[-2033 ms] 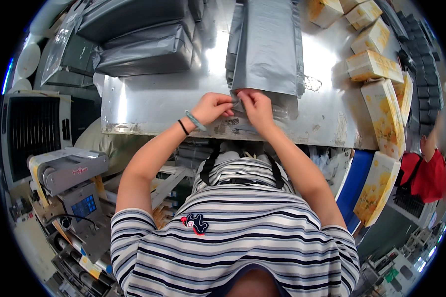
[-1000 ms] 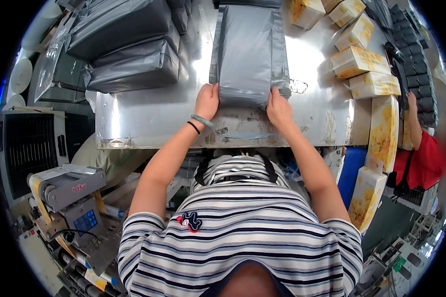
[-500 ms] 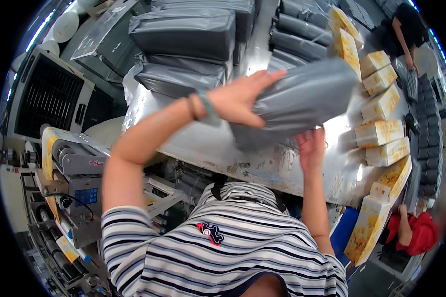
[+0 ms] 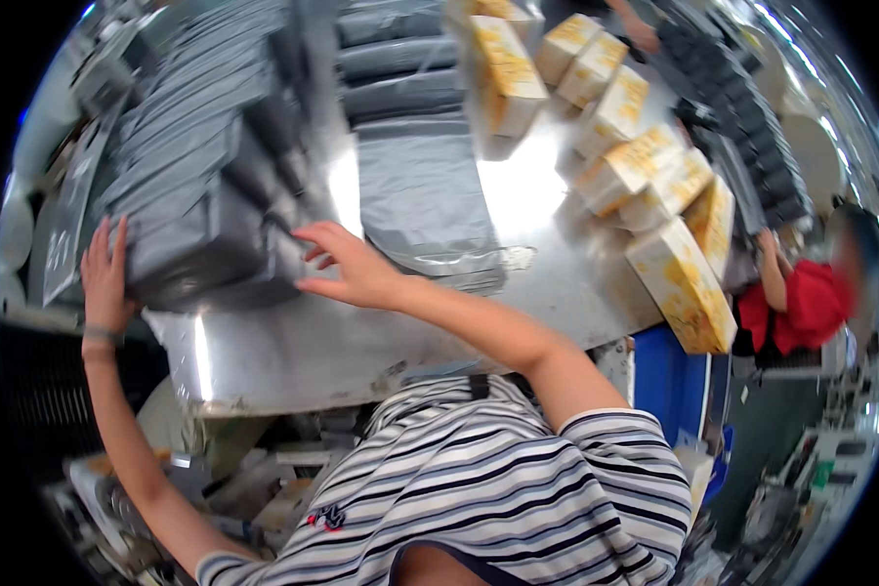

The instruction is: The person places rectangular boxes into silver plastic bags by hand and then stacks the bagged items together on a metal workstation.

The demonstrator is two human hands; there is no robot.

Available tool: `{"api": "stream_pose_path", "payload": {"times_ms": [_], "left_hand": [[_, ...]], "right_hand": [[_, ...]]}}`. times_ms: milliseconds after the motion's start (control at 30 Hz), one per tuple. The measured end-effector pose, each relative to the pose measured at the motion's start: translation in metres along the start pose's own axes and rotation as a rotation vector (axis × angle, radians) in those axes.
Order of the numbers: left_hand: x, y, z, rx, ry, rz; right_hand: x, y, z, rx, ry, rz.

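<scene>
While both hands stand at the front grey package (image 4: 181, 244), lying on the bench (image 4: 557, 317) between nine and ten o'clock, neither is clenched. The left hand (image 4: 105, 283), at nine o'clock, has its fingers (image 4: 118, 244) straight and parted along the package's outer end. The right hand (image 4: 347, 264), nearer the centre, is released, its fingers spread and lightly curled beside the inner end. Further grey packages (image 4: 225, 88) stand in a row behind, toward eleven o'clock. Flat grey bags (image 4: 420, 186) lie at twelve o'clock, and yellow-and-white boxes (image 4: 679, 283) between one and three.

In this inspector's judgement, the package is best steadied from both ends at once, with even, flat pressure, and squared to the row without pushing on those behind. Fingertips should be kept from digging into the film, which looks thin and liable to crease or tear.

Motion blur softens the package's edges. Contact at the right fingertips cannot be confirmed, nor can the left hand's pressure; the left thumb cannot be made out. The row's far end is cut off by the upper rim.
</scene>
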State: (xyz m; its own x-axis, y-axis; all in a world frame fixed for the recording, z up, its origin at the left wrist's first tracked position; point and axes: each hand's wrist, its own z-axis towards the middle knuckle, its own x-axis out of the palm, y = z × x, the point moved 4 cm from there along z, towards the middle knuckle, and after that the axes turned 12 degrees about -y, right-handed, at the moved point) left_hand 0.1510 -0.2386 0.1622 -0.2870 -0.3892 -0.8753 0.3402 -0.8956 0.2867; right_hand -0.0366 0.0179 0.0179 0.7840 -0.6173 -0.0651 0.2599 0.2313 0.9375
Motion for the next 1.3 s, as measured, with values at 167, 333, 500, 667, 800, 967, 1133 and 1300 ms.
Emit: {"api": "stream_pose_path", "payload": {"times_ms": [167,333,500,667,800,967,1133,1300], "left_hand": [[-0.019,-0.167,0.004,0.349,-0.351,-0.671],[0.039,-0.275,0.059,0.283,-0.388,-0.878],[0.194,-0.312,0.179,-0.171,0.097,-1.052],[0.209,-0.325,0.14,-0.133,0.688,-1.027],[0.149,-0.343,0.063,0.679,0.73,-0.91],[0.116,-0.294,0.054,0.143,0.278,-1.285],[0.192,-0.325,0.102,0.211,0.026,-0.73],[0.187,-0.359,0.033,0.444,0.069,-0.807]], "right_hand": [[-0.306,0.038,-0.105,0.115,-0.393,-1.059],[-0.463,0.057,-0.256,0.589,-0.335,-1.566],[-0.425,0.059,-0.237,0.404,-0.225,-1.577],[-0.413,0.067,-0.22,0.358,-0.118,-1.56],[-0.366,0.124,-0.176,0.283,-0.284,-1.218],[-0.304,0.147,-0.025,0.419,-0.28,-0.26],[-0.296,0.055,0.058,0.671,-0.269,0.32],[-0.255,-0.017,0.069,0.68,-0.385,0.527]]}}
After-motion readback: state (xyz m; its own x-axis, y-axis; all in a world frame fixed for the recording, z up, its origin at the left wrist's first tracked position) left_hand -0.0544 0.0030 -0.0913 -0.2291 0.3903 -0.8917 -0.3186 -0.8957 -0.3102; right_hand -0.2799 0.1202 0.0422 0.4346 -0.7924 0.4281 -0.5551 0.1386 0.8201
